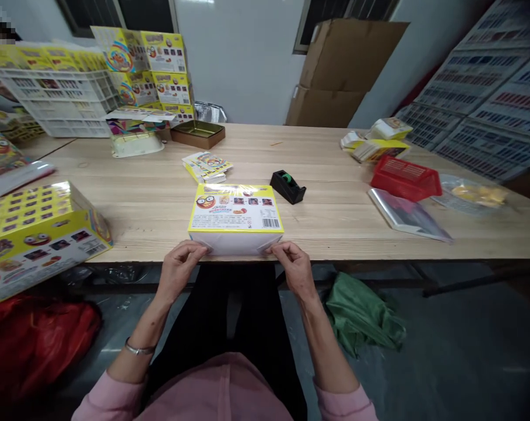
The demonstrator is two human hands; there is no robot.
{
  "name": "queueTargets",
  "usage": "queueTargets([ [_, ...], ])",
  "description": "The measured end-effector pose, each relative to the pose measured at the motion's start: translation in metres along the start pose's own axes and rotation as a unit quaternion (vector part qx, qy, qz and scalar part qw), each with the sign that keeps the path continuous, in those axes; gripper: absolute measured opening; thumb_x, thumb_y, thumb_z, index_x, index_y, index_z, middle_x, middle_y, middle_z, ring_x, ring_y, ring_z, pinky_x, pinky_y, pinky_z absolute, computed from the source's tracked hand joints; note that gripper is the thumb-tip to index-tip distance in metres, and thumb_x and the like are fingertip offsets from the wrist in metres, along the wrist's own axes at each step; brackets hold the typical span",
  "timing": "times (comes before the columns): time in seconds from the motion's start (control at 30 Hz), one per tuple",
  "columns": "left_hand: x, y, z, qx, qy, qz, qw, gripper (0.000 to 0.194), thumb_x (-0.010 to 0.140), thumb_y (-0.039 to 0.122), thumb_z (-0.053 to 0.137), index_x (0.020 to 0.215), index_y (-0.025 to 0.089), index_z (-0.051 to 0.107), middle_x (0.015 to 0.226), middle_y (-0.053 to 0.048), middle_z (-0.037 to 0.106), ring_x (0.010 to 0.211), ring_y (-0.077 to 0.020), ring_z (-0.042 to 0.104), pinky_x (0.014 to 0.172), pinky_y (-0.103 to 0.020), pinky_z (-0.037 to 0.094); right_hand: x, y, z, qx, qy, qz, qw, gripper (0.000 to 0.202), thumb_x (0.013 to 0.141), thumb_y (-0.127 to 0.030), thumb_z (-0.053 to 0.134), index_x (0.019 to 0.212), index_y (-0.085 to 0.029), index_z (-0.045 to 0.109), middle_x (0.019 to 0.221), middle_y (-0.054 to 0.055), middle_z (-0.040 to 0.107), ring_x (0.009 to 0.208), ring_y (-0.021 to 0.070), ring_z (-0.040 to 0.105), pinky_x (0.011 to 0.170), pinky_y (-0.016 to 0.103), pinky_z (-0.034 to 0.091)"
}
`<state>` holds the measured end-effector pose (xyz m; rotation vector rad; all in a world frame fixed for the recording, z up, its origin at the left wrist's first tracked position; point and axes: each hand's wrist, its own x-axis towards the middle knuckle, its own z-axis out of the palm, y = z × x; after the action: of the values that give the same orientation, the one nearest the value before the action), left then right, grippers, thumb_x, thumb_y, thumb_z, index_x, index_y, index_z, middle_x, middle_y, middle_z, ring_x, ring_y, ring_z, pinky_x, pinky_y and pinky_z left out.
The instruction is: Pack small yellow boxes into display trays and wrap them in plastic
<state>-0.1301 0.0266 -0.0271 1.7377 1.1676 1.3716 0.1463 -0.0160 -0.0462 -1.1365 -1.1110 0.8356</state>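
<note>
A yellow and white printed box (pixel 236 211) lies at the table's front edge, its white side facing me. Shiny clear plastic wrap (pixel 238 241) covers it, with slanting creases near both lower corners. My left hand (pixel 182 263) pinches at the lower left corner, thumb and fingertips closed on the wrap. At the lower right corner my right hand (pixel 294 264) has the same pinch. The bit of film between the fingertips is mostly hidden. Just behind the box are a black tape dispenser (pixel 287 187) and a small pile of printed cards (pixel 207 166).
To the left sits a larger packed display box (pixel 49 234). White crates (pixel 67 102), stacked yellow boxes (pixel 170 73) and an open brown tray (pixel 198 134) stand behind. A red basket (pixel 405 178) and a plastic film pack (pixel 405 216) lie right. Cartons (pixel 330 73) stand behind the table.
</note>
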Motion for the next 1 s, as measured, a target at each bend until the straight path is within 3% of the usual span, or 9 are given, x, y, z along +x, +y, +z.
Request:
queueTargets([
  [0.23, 0.003, 0.000, 0.000, -0.003, 0.005, 0.004, 1.000, 0.015, 0.080, 0.037, 0.072, 0.074, 0.024, 0.077, 0.081, -0.002, 0.075, 0.082, -0.0182, 0.068, 0.081, -0.032, 0.054, -0.001, -0.004, 0.004, -0.028, 0.027, -0.005, 0.999, 0.025, 0.081, -0.046, 0.071, 0.074, -0.022, 0.070, 0.077, 0.003, 0.075, 0.078, 0.0198, 0.070, 0.080, 0.035, 0.055],
  [0.47, 0.011, -0.008, -0.008, -0.010, -0.009, -0.092, 0.996, 0.028, 0.068, 0.048, 0.079, 0.080, 0.023, 0.080, 0.091, -0.006, 0.079, 0.091, -0.0272, 0.072, 0.090, -0.041, 0.056, -0.002, -0.004, 0.009, -0.024, 0.033, 0.005, 0.999, 0.022, 0.079, -0.042, 0.071, 0.076, -0.021, 0.071, 0.081, 0.004, 0.076, 0.081, 0.0213, 0.070, 0.083, 0.037, 0.054],
  [0.6, 0.011, -0.005, -0.005, -0.030, 0.003, -0.122, 0.992, 0.036, 0.060, 0.050, 0.083, 0.081, 0.020, 0.079, 0.086, -0.008, 0.079, 0.086, -0.0276, 0.073, 0.087, -0.042, 0.057, -0.003, -0.007, 0.010, -0.092, 0.055, -0.021, 0.994, 0.021, 0.079, -0.042, 0.069, 0.074, -0.021, 0.070, 0.080, 0.004, 0.075, 0.081, 0.0225, 0.068, 0.083, 0.036, 0.051],
  [0.77, 0.007, 0.000, -0.002, -0.084, 0.024, -0.124, 0.988, 0.042, 0.058, 0.049, 0.085, 0.082, 0.016, 0.072, 0.069, -0.005, 0.074, 0.069, -0.0216, 0.071, 0.075, -0.037, 0.057, -0.003, -0.009, 0.009, -0.149, 0.072, -0.062, 0.984, 0.021, 0.080, -0.042, 0.066, 0.072, -0.022, 0.068, 0.077, 0.002, 0.073, 0.080, 0.0225, 0.065, 0.081, 0.035, 0.049],
  [1.0, 0.006, -0.011, 0.001, 0.020, 0.043, -0.082, 0.995, 0.032, 0.070, 0.048, 0.077, 0.078, 0.018, 0.070, 0.079, -0.005, 0.075, 0.078, -0.0207, 0.070, 0.080, -0.034, 0.054, 0.004, -0.005, 0.003, -0.225, 0.061, -0.136, 0.963, 0.022, 0.085, -0.041, 0.065, 0.070, -0.024, 0.067, 0.078, 0.004, 0.071, 0.081, 0.0238, 0.063, 0.084, 0.038, 0.045],
])
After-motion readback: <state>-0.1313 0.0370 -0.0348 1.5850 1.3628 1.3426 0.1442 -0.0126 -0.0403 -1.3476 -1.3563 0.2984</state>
